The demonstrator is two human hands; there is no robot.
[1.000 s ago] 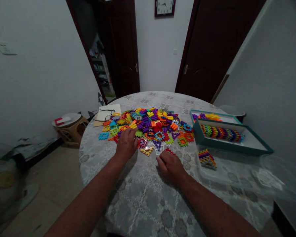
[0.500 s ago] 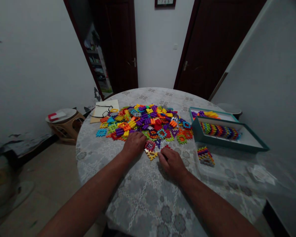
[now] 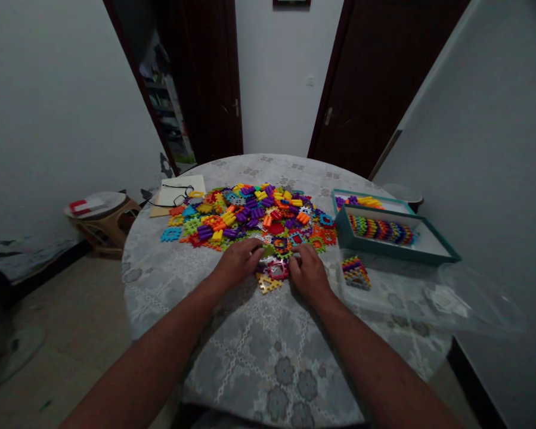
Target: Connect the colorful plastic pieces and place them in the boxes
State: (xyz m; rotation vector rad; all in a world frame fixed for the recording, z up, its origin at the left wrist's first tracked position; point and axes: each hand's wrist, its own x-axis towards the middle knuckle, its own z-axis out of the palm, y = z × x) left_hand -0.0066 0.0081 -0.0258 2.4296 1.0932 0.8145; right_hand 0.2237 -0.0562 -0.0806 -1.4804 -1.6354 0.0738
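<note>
A large heap of colourful plastic interlocking building pieces [image 3: 254, 208] covers the middle of the table. At its near edge my left hand [image 3: 237, 262] is closed, thumb and fingers pinching at a green building piece [image 3: 268, 251]. My right hand [image 3: 310, 271] is closed too, its fingertips curled at the right side of the same spot; what they hold, if anything, is hidden. Between the hands lies a pinkish-red square frame piece [image 3: 277, 270]. Just in front of it is a pale yellow triangular piece [image 3: 268, 283].
A teal-edged box [image 3: 397, 234] with rows of joined pieces stands on the right, another shallow box behind it. A clear plastic tray [image 3: 388, 301] holds a multicoloured triangular stack [image 3: 356, 272]. Eyeglasses [image 3: 178, 199] rest on paper at the left. A wooden stool [image 3: 104, 223] stands beyond the table.
My left hand has moved right along the heap's near edge, toward my right hand. Both hands are now close together around the green and red pieces. The camera view has tilted down slightly.
</note>
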